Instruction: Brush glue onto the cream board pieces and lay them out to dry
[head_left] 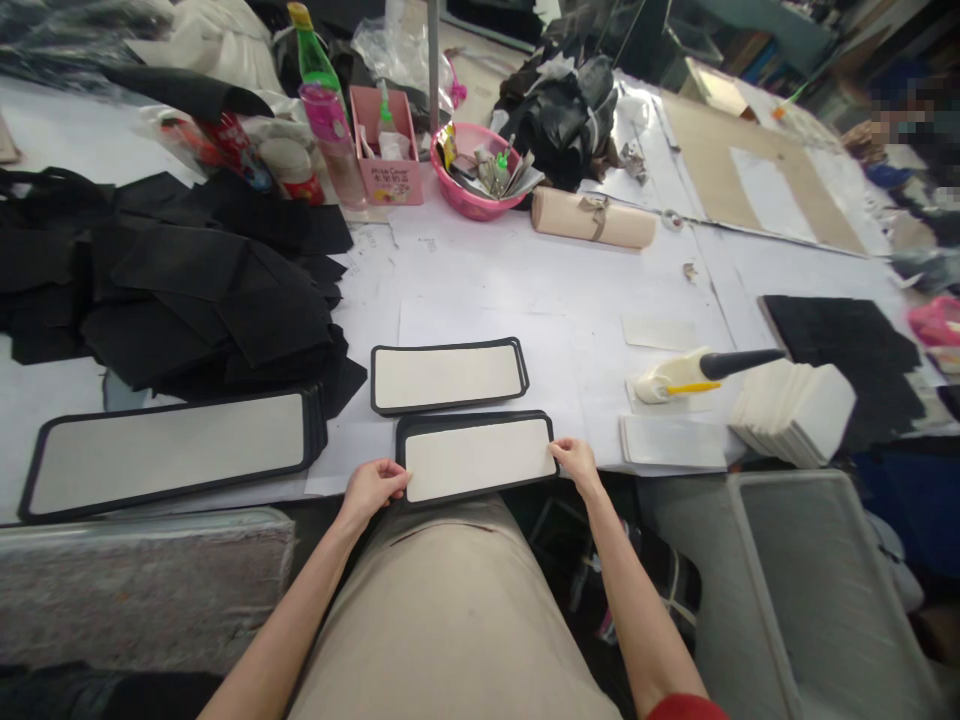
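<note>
At the table's front edge lies a long cream panel with a black border (478, 458), its corners rounded, on top of other black-edged material. My left hand (377, 487) pinches its left end between thumb and fingers. At the right end, my right hand (575, 461) grips the border in the same way. Just behind it rests a small stack of similar bordered panels (450, 376). A longer stack of such panels (169, 455) sits to the left.
Black fabric pieces (187, 280) are heaped at the left. To the right are a pot with a brush (671, 378), white cards (795, 410) and a black stack (840, 350). Behind stand a pink box (390, 180), a pink basket (472, 200) and a beige roll (566, 215).
</note>
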